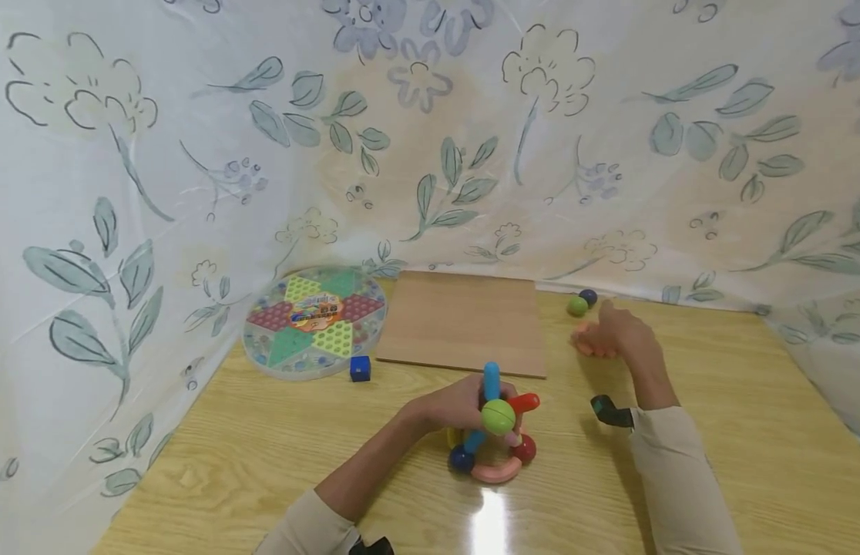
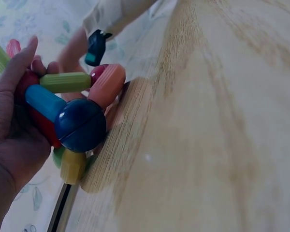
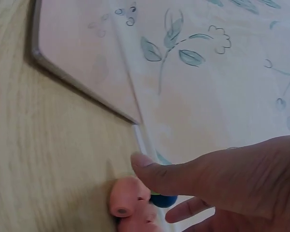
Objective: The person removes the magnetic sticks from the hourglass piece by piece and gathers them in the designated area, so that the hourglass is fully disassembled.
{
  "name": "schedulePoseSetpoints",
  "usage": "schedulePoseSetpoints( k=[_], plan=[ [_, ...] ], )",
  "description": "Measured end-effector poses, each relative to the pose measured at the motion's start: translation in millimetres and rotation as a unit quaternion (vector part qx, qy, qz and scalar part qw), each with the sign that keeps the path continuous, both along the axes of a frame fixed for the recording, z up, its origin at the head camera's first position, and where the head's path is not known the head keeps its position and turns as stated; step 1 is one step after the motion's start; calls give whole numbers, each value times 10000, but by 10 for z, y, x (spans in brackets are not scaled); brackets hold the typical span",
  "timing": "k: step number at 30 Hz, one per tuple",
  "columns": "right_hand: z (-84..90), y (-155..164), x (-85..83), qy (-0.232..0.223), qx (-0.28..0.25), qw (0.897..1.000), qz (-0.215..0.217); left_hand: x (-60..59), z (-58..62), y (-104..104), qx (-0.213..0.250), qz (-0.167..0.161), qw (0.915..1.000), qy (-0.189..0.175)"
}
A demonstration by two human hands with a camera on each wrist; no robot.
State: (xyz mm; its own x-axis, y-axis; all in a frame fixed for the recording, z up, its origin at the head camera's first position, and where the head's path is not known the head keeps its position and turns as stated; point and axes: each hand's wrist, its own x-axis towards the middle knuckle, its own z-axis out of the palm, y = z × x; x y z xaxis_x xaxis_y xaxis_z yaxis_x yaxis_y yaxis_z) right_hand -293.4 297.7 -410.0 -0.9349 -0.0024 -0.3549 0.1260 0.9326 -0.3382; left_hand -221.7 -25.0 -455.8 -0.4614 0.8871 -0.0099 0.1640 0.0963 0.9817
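Built: left hand [image 1: 452,407] gripped the colourful rod-and-ball plastic toy [image 1: 498,432], part assembled.
Left: right hand [image 1: 613,333], fingers relaxed, probably touching the pink plastic rods [image 3: 128,204]; loose green ball [image 1: 577,305] unused.

game board [image 1: 315,321] left of wooden board [image 1: 465,321] | balls [image 1: 582,301] right

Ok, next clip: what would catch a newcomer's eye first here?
First the toy of coloured rods and balls at the table's near middle, gripped by the left hand. Then the right hand, reaching to the far right, at a pink piece beside a green ball and a dark blue ball. On the left, a round checkers board leans against the flowered cloth.
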Motion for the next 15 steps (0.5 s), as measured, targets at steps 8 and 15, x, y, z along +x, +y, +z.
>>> schedulePoseSetpoints(
  k=[8, 15],
  plan=[
    [205, 114, 60, 179, 78, 9995, 229, -16, -22, 19, 117, -94, 9999, 27],
    [401, 64, 140, 646, -49, 9946, 814, -2, -7, 19, -17, -65, 10000, -46]
  ],
)
